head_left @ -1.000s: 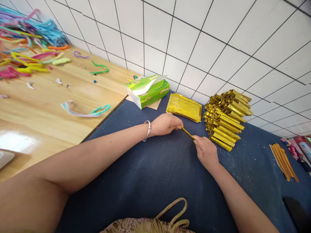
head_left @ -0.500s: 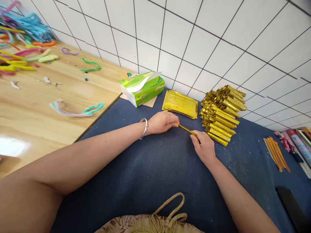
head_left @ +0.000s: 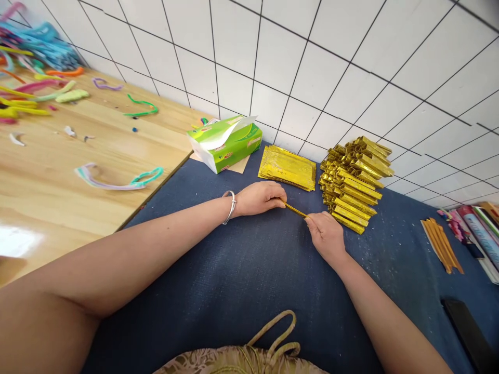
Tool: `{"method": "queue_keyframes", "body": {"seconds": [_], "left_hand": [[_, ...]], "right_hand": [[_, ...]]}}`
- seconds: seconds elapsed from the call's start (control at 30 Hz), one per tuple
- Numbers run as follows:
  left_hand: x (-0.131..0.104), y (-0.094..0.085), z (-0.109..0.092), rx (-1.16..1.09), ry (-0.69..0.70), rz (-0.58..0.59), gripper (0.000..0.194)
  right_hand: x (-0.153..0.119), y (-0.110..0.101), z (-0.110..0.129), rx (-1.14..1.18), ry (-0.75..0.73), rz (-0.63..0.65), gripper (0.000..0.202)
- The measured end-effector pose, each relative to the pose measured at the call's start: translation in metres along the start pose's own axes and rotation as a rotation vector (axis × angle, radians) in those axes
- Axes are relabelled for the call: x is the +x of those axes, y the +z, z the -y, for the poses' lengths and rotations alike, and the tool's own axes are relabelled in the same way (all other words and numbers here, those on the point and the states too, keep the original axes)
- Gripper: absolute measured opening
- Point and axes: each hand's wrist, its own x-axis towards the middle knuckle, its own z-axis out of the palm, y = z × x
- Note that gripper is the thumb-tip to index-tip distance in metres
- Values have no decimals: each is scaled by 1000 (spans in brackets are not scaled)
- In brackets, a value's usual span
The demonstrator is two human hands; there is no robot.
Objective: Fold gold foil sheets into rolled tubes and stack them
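Observation:
A thin folded strip of gold foil paper (head_left: 295,209) stretches between my two hands, just above the dark blue tabletop. My left hand (head_left: 262,199), with a silver bangle at the wrist, pinches its left end. The right end is pinched in my right hand (head_left: 326,235). Beyond my hands lies a flat stack of gold foil paper sheets (head_left: 287,167). To the right of that stack is a pile of folded gold paper pieces (head_left: 351,184), several of them hollow at their ends. My fingers hide both tips of the strip.
A green tissue box (head_left: 230,144) stands against the tiled wall. On the wooden table (head_left: 105,218) at left lie colourful pipe cleaners (head_left: 42,44). At right are brown strips (head_left: 442,245), books (head_left: 479,234) and a black phone-like object (head_left: 465,332).
My right hand's fingers have closed up a little around the strip's right end. Both hands otherwise hold nearly the same place, and the view has shifted slightly.

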Motion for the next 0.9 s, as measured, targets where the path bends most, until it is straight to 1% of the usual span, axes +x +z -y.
{"method": "queue_keyframes", "body": {"seconds": [0.13, 0.23, 0.43, 0.6, 0.7, 0.83, 0.9], "left_hand": [[-1, -1, -2, 42, 42, -17, 19], [0, -1, -5, 72, 48, -23, 18], [0, 2, -12, 138, 81, 43, 19], [-1, 3, -18, 232, 89, 45, 21], [-1, 6, -19, 229, 72, 59, 22], [0, 15, -24, 300, 153, 84, 23], [0, 18, -27, 343, 178, 79, 23]], "right_hand": [[0, 1, -1, 9, -14, 4, 23], [0, 1, -2, 12, -2, 10, 23], [2, 2, 0, -1, -52, 31, 25], [1, 3, -2, 8, -62, 28, 24], [1, 4, -2, -6, -70, 29, 23], [1, 5, 4, -66, -127, 52, 22], [1, 5, 7, -77, -143, 55, 21]]}}
